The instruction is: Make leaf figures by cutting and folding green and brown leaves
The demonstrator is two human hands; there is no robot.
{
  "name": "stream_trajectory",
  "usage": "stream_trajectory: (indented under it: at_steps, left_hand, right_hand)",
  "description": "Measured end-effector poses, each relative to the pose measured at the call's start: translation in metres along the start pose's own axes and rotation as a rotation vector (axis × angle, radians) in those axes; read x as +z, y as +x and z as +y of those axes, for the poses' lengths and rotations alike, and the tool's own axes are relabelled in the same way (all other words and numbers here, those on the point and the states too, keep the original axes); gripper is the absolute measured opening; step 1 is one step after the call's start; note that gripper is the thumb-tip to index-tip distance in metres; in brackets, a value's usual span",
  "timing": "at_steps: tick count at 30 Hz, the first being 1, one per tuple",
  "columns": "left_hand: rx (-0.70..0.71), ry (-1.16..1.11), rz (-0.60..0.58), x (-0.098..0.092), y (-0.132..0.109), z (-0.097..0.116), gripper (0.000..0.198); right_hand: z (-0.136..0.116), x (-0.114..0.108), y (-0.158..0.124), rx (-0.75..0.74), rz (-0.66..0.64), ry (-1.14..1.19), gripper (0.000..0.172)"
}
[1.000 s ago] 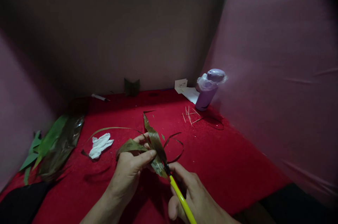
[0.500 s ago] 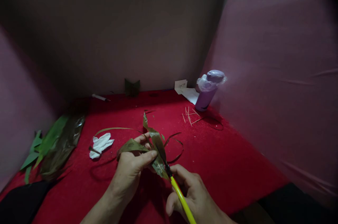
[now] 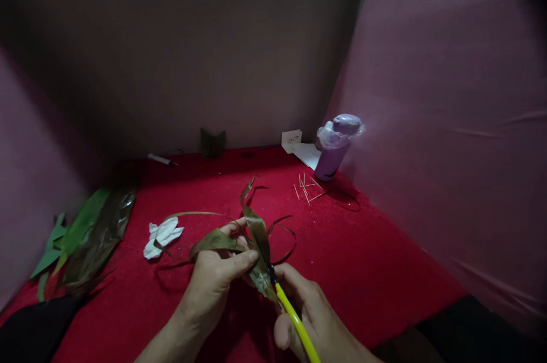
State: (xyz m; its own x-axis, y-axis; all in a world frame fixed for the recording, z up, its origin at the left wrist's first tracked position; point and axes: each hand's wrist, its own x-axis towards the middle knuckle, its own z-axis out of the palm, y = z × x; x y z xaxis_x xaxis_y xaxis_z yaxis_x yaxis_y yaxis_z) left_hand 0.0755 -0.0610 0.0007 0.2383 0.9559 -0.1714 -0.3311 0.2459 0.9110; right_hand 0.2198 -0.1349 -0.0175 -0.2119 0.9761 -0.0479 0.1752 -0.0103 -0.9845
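Note:
My left hand (image 3: 222, 266) pinches a long brownish-green leaf (image 3: 257, 232) between thumb and fingers. The leaf is folded, with a loop bending out to the left and a thin curled tip pointing away from me. My right hand (image 3: 310, 306) grips a yellow-handled tool (image 3: 294, 320) with a dark head, which looks like snips or pliers. Its head touches the leaf's right edge, just below my left thumb. The jaws are mostly hidden by leaf and fingers. Thin leaf strips (image 3: 293, 237) lie curled on the red cloth (image 3: 363, 272) beyond my hands.
Behind the leaf lie several toothpicks (image 3: 308, 189). A purple cup (image 3: 331, 158) with plastic wrap stands back right by white paper (image 3: 307, 153). Crumpled tissue (image 3: 162, 236), more leaves (image 3: 92, 232) and a syringe (image 3: 161, 159) are leftward. A folded leaf piece (image 3: 212, 142) stands by the wall.
The leaf's upper tip has swung right and curls more. The thin strip over the tissue has shifted right. My right thumb has come nearer the yellow handle.

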Motion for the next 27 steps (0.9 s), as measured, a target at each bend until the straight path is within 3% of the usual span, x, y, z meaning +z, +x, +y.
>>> stream_trajectory:
  at_steps: [6,14,21,27]
  left_hand:
    - [0.007,-0.005,-0.006,0.002,-0.002,0.0,0.066]
    - [-0.006,-0.003,-0.014,0.003,-0.003,0.002,0.067]
    - [-0.024,-0.029,0.008,0.003,-0.002,0.002,0.066]
    - [-0.052,-0.005,-0.036,0.002,-0.003,0.001,0.068]
  right_hand:
    - [0.009,0.006,0.001,-0.018,0.045,0.112,0.026]
    - [0.013,0.009,0.003,-0.034,0.067,0.131,0.029]
    - [0.001,0.001,-0.001,-0.004,-0.001,0.147,0.046]
    - [0.007,-0.002,-0.001,-0.04,-0.056,0.193,0.07]
